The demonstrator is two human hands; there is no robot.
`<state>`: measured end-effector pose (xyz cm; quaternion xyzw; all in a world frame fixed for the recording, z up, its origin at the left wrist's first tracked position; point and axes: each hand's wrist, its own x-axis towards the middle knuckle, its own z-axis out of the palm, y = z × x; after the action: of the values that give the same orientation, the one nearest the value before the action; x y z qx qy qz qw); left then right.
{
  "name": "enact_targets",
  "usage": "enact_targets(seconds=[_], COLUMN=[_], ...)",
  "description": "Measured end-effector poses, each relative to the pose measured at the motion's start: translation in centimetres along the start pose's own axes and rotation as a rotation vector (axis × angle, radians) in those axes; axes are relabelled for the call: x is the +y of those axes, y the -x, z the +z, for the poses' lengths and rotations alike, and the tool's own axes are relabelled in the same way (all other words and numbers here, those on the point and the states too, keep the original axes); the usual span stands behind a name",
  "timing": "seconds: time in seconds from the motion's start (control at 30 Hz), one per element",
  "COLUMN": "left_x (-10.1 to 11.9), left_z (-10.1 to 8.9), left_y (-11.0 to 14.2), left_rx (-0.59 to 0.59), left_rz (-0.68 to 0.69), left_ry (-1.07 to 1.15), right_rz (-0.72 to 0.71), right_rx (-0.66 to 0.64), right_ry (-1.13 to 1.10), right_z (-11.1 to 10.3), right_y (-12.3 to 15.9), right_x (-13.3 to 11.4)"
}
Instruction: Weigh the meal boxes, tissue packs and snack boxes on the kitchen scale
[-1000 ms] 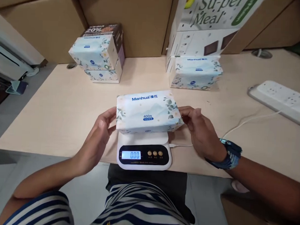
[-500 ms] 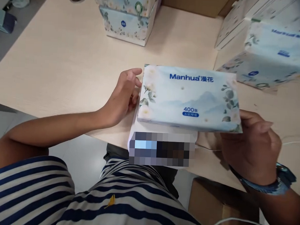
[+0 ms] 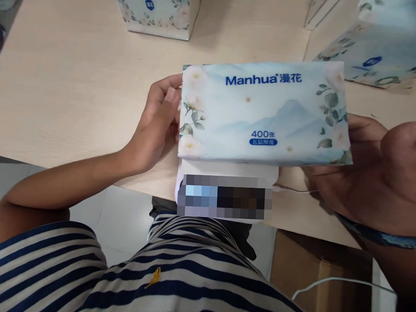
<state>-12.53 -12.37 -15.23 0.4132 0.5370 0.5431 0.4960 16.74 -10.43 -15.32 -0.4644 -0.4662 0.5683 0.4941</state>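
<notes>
A floral pack of tissues (image 3: 261, 110), pale blue and white with blue "Manhua" lettering, is held between my hands, its printed face toward me. My left hand (image 3: 154, 121) grips its left end, with the fingertips partly behind it. At the right end my right hand (image 3: 369, 158) supports it palm up; the fingers go underneath, out of sight, and the thumb sticks out free. Below the pack shows the front of a white device (image 3: 228, 168), its panel blurred out. Whether the pack touches the device I cannot tell.
More tissue packs (image 3: 159, 13) are at the back left of the wooden table (image 3: 77, 76), and others (image 3: 381, 53) at the back right. A cable (image 3: 296, 190) runs right from the device. A cardboard box (image 3: 299, 270) is under the table edge.
The pack appears larger and nearer, slightly turned, its right end higher. My left hand has closed in on its end. My right hand reaches further beneath it. The view has shifted slightly.
</notes>
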Motion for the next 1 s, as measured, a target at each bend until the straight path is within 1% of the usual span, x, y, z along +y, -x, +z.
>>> enact_targets(seconds=[0.1,0.17,0.3,0.4,0.47,0.67,0.87,1.0], left_x=[0.1,0.3,0.4,0.4,0.4,0.6,0.9,0.6], left_z=[0.1,0.1,0.0,-0.1,-0.1,0.3,0.3,0.2], left_y=[0.1,0.1,-0.3,-0.5,-0.5,-0.4,-0.4,-0.5], left_rx=[-0.097,-0.138,-0.15,-0.162,-0.158,-0.141,-0.138,-0.167], left_rz=[0.004,-0.005,-0.001,-0.049,-0.054,-0.044,-0.102,-0.043], left_ry=[0.085,0.119,0.104,0.086,0.083,0.051,0.086,0.088], right_rz=[0.069,0.116,0.116,0.089,0.077,0.067,0.099,0.104], right_rx=[-0.021,-0.028,-0.032,-0.098,-0.132,-0.165,-0.162,-0.101], right_ry=[-0.072,-0.069,-0.031,-0.034,-0.034,0.013,0.086,0.089], right_z=[-0.6,-0.9,-1.4,-1.9,-2.2,-1.6,-1.4,-0.9], right_y=[-0.7,-1.1,-1.6,-1.8,-1.7,-1.0,-1.0,-1.0], right_x=[0.1,0.2,0.1,0.0,0.1,-0.4,-1.1,-0.7])
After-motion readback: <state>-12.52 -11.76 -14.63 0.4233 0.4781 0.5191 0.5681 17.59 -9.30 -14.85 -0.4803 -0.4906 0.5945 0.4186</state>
